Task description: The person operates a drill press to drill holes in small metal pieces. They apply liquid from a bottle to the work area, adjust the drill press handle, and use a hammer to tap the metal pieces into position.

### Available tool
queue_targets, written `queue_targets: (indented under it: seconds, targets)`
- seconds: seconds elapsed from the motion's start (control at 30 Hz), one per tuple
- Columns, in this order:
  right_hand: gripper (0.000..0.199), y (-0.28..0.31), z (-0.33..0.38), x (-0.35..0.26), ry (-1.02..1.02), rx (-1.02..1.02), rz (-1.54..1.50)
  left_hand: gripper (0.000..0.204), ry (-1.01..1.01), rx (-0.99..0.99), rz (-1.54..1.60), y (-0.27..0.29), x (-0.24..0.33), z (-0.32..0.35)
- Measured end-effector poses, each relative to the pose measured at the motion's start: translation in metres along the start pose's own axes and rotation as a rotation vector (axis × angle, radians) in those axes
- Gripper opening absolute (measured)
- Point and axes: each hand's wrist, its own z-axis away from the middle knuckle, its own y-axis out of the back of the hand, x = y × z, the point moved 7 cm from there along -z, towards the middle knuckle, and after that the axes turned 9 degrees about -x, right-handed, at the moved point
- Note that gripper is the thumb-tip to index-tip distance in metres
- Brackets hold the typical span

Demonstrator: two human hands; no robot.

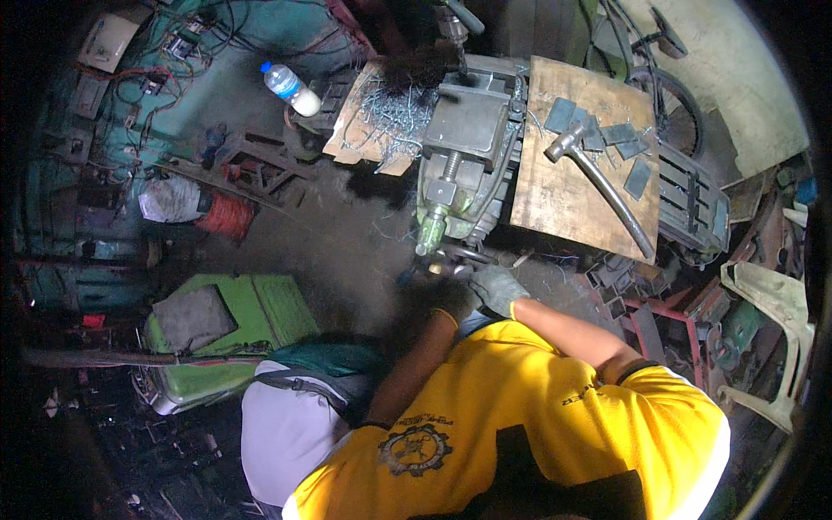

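My two gloved hands are close together in front of my waist, just short of the machine vise. My right hand (497, 290), in a grey work glove, looks closed, its fingers curled toward my left hand; what they hold, if anything, is hidden. In deep shadow beside it, my left hand (457, 301) shows no clear fingers. A dark handwheel (470, 255) lies just beyond both hands. The steel vise (468, 121), with its threaded screw and green end (432, 230), sits under a drill chuck (451, 26). No workpiece can be made out in its jaws.
Right of the vise, a wooden board (546, 191) carries a hammer (602, 186) and several flat metal plates (637, 178). Curly metal shavings (394, 113) cover another board at left, near a plastic bottle (290, 88). A green machine cover (273, 308) stands left of me.
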Motion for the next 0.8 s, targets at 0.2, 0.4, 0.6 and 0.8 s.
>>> queue_targets:
  seconds: [0.2,0.4,0.6,0.8]
  targets:
    - [0.029,0.010,-0.020,0.048,-0.230,0.055,-0.128,0.026,0.062,0.117,-0.320,0.061,-0.053,-0.023]
    - [0.027,0.004,0.037,0.078,-0.278,0.101,-0.295,0.025,-0.330,0.384,0.502,0.191,0.006,-0.009]
    - [0.026,-0.007,0.055,0.088,-0.409,0.053,-0.611,0.017,-0.940,-0.183,0.224,0.087,0.138,0.031]
    - [0.024,0.031,0.066,0.087,-0.425,0.256,-0.425,0.030,-0.249,-0.526,-0.412,-0.086,-0.036,-0.026]
